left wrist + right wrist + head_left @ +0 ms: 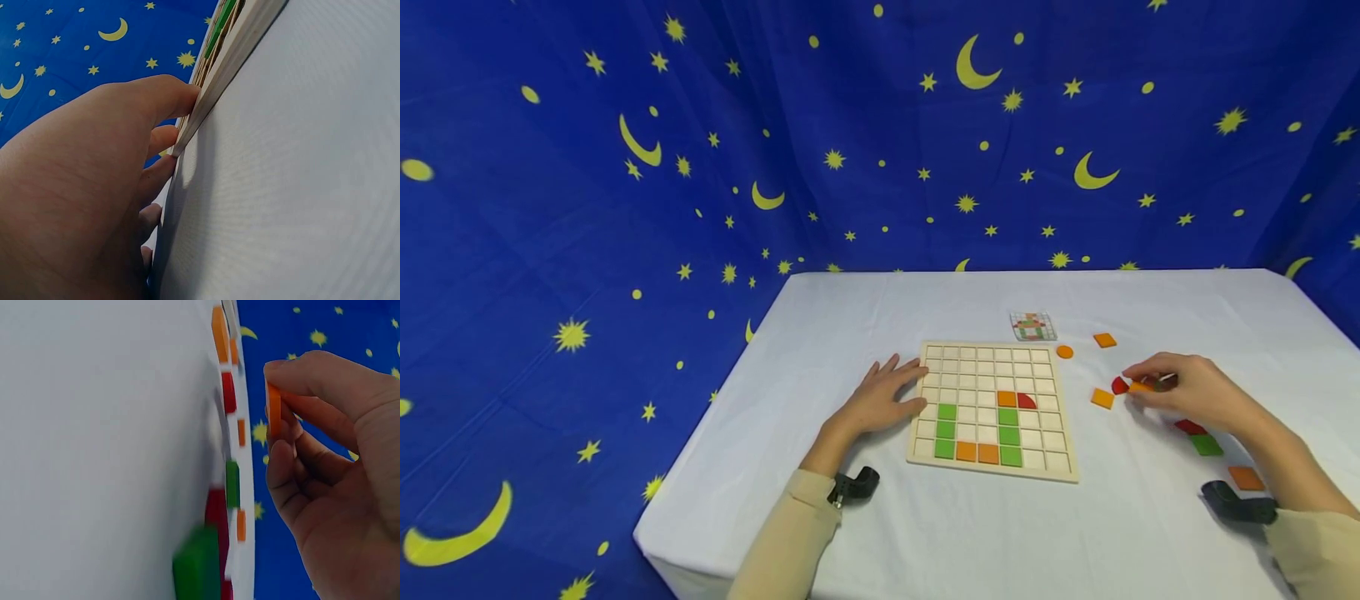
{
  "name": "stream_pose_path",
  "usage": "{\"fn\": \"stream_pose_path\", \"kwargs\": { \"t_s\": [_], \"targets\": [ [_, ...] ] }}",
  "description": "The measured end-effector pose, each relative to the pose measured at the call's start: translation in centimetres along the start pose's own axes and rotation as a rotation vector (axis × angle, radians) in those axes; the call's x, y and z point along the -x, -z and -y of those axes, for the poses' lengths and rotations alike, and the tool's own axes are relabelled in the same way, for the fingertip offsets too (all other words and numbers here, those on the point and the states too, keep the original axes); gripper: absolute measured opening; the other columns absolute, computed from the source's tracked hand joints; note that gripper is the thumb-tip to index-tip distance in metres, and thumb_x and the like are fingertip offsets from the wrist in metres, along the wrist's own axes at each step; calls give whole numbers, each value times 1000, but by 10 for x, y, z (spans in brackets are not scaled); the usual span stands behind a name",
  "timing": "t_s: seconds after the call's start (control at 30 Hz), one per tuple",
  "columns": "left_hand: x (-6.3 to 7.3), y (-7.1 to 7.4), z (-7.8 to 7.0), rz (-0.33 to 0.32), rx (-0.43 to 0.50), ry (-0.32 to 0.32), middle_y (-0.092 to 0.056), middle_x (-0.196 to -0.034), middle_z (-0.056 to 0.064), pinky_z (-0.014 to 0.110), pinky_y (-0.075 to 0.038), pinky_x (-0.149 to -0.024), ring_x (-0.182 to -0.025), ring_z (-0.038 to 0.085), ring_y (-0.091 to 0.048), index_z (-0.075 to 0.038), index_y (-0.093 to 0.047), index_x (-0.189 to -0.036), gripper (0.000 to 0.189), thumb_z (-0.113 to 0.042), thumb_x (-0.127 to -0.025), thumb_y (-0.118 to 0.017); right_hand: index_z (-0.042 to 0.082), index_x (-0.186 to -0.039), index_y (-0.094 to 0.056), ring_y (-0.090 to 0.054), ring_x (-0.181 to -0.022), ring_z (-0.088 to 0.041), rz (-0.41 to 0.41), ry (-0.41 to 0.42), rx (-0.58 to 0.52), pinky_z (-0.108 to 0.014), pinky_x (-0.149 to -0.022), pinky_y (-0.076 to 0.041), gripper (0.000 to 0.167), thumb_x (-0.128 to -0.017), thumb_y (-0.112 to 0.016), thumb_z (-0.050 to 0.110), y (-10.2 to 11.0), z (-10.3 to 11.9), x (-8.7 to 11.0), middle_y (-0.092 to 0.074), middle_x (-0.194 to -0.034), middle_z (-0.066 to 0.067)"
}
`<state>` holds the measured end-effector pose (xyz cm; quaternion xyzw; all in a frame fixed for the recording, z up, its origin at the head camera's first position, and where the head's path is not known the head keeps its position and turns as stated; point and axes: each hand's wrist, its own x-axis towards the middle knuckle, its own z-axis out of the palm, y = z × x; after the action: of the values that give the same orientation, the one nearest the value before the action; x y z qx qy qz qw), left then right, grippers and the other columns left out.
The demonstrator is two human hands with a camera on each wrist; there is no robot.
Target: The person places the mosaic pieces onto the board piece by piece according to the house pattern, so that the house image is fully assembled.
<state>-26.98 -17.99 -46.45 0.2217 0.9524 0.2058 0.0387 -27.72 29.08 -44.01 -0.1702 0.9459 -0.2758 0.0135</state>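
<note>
My right hand (1195,390) pinches an orange tile (274,411) between thumb and fingertips, raised off the cloth in the right wrist view. A red quarter-round tile (1119,386) and an orange square tile (1102,398) lie by its fingertips. My left hand (878,402) rests at the left edge of the wooden grid board (987,433), thumb and fingertips against the rim. On the board, two columns of green tiles (1009,436) stand with orange tiles (977,452) between their lower ends. An orange square (1006,398) tops the right column, beside a red quarter-round (1026,402).
A pattern card (1033,326) lies behind the board, near an orange round piece (1064,352) and another orange square (1105,340). Under the right forearm are a red piece (1188,427), a green tile (1207,445) and an orange-red tile (1246,477).
</note>
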Motion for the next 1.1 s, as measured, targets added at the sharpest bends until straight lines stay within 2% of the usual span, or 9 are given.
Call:
{"fn": "stream_pose_path", "kwargs": {
  "t_s": [0.23, 0.43, 0.6, 0.73, 1.1],
  "targets": [
    [-1, 1, 3, 3, -12, -5, -25, -155, -11, 44, -1, -116, -145, 21, -8, -31, -39, -148, 59, -53, -94, -50, 10, -105, -74, -58, -81, -17, -17, 96, -27, -22, -67, -51, 29, -79, -79, 24, -14, 19, -17, -68, -100, -2],
    [0, 1, 2, -4, 1, -6, -27, -155, -9, 46, -1, -116, -145, 23, -9, -29, -41, -147, 59, -52, -94, -51, 12, -107, -74, -55, -79, -17, 31, 133, -101, -23, -65, -49, 29, -79, -79, 20, -30, 34, -29, -67, -95, 2],
    [2, 0, 3, 13, 1, 6, -26, -155, -10, 45, -1, -116, -145, 23, -9, -29, -40, -148, 60, -53, -94, -51, 10, -106, -74, -55, -78, -17, 30, 158, -105, -25, -65, -50, 28, -78, -78, 13, -39, 50, -37, -65, -92, 2],
    [3, 1, 3, 5, -3, 14, -26, -155, -11, 44, 0, -116, -145, 21, -8, -30, -40, -148, 59, -52, -94, -51, 8, -107, -74, -56, -79, -16, 32, 209, -103, -26, -68, -51, 29, -78, -78, 13, -44, 65, -49, -65, -94, 2],
    [0, -1, 2, 2, 2, 13, -25, -155, -12, 44, -1, -116, -145, 20, -8, -30, -40, -148, 59, -52, -94, -51, 11, -107, -74, -54, -78, -15, 132, 288, -138, -29, -67, -50, 27, -80, -77, 15, -66, 104, -74, -66, -97, 5]
  ]
}}
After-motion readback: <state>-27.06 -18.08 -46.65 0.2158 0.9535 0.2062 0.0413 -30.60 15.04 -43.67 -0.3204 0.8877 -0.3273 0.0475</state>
